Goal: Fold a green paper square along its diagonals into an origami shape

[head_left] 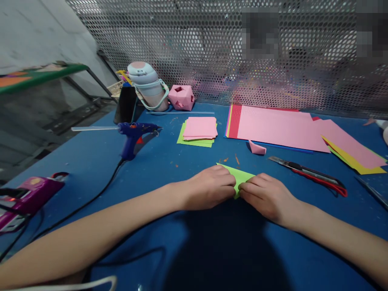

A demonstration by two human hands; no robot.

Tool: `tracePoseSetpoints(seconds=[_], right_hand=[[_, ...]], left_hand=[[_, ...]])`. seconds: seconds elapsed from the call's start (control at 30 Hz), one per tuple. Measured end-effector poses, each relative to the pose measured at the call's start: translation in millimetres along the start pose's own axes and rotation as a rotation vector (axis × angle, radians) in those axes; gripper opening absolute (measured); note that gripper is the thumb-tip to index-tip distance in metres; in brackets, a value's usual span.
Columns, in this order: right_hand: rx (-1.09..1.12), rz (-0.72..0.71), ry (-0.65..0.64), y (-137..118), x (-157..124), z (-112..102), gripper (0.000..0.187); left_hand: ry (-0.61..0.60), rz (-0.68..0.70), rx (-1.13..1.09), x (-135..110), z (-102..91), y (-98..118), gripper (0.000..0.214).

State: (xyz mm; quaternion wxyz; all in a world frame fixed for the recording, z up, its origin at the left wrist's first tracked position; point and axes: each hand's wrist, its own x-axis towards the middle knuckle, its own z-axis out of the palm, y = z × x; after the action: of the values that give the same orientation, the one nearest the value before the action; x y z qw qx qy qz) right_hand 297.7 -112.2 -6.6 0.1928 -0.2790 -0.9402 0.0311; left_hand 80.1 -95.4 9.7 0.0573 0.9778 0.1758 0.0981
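- Left hand (209,188) and right hand (266,196) both pinch the green paper (241,178) – fingers closed on its folded edge, flat on the blue worktop (91,161).
- The sheet looks partly folded; more creases probably remain.
- A pink paper cube (181,97) sits finished near the mesh.

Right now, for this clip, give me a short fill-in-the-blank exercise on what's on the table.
1. Both hands, left hand and right hand, press a folded sheet of ____ paper.
2. The glue gun is ____ in colour.
3. The cutter lies to the ____ of the hands.
4. The small paper stack has ____ sheets on top.

Missing words: green; blue; right; pink
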Motion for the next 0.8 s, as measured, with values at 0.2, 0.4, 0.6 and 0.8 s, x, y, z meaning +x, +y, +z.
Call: tracePoseSetpoints(seconds=[0.2, 0.4, 0.6, 0.8], right_hand=[[-0.015, -0.012, 0.032, -1.7, 2.3, -0.7, 0.028], [-0.03, -0.029, -0.003, -3.4, 3.9, -3.9, 0.025], [0.008, -0.051, -0.159, -3.7, -0.1, -14.0, 0.019], [-0.098, -0.064, -0.085, -2.0, -2.6, -10.3, 0.032]], left_hand=[[-0.007, 0.007, 0.044, 0.1, 2.5, -2.0, 0.02], [-0.098, -0.041, 0.155, 1.9, -7.7, 19.5, 0.021], [-0.057, -0.198, 0.161, -1.2, -5.3, 53.0, 0.05], [0.046, -0.191, 0.267, -2.0, 7.5, 63.4, 0.065]])
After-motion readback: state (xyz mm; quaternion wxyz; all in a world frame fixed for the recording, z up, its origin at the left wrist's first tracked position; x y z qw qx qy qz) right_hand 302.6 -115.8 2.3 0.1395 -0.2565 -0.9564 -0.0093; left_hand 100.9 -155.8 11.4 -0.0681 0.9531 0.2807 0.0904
